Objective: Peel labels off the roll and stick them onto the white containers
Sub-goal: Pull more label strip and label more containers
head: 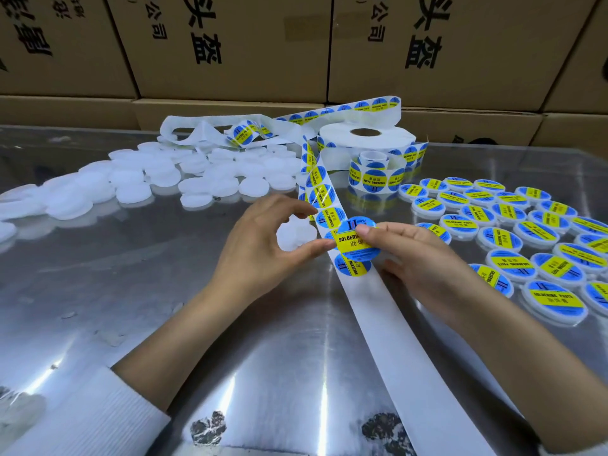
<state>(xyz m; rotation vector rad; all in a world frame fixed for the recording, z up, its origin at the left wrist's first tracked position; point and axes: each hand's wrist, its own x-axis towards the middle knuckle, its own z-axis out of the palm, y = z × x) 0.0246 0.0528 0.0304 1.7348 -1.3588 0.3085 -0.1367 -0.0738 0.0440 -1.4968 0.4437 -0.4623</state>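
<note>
Right hand pinches a peeled label beside a blank container gripped by the left hand; misaligned, it could crease or stick crooked.

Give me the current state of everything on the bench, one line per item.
Left hand: holds a plain white round container.
Right hand: pinches a peeled blue-and-yellow round label.
White backing strip: bare below the hands, labels remaining above.
Label roll: lying flat, partly unwound.
Unlabelled white containers: piled at left.
Labelled containers: laid out at right.
</note>
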